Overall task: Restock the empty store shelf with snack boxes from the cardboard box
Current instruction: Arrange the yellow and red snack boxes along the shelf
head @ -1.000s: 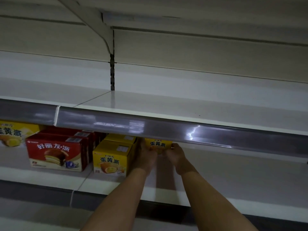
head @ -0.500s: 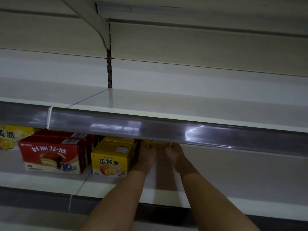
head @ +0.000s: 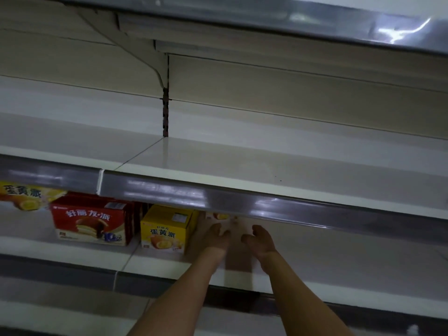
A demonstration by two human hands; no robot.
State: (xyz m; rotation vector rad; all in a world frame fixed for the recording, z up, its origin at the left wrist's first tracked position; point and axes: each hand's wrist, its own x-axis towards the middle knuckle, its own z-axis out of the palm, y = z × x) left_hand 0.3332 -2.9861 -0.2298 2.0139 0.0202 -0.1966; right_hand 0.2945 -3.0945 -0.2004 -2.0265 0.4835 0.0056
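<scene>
A yellow snack box sits deep on the lower shelf, mostly hidden under the glossy grey price rail; only a blurred strip of its printed face shows. Both hands are just in front of it, apart from it: left hand and right hand, fingers relaxed, holding nothing. Left of them stands another yellow box, cardboard, cake pictured, then a red box. Above, the smooth cream upper shelf.
</scene>
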